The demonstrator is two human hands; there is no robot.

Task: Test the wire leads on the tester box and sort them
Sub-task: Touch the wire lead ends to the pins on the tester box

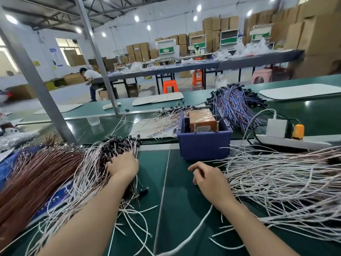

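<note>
Left hand (123, 166) is fingers-down in the left lead pile (92, 163); the grip is hidden, so I can't tell if it has one. Right hand (208, 177) is loosely curled over the mat, nothing seen in it, with the right lead pile (276, 172) just beside it. Tester box (202, 120) is ahead, between both hands, in the blue bin (203, 145). Risk: the leads are tangled, so pulling one likely drags its neighbours (or snags a black end). Strays reach toward the gap, so sorted and unsorted could mix.
</note>
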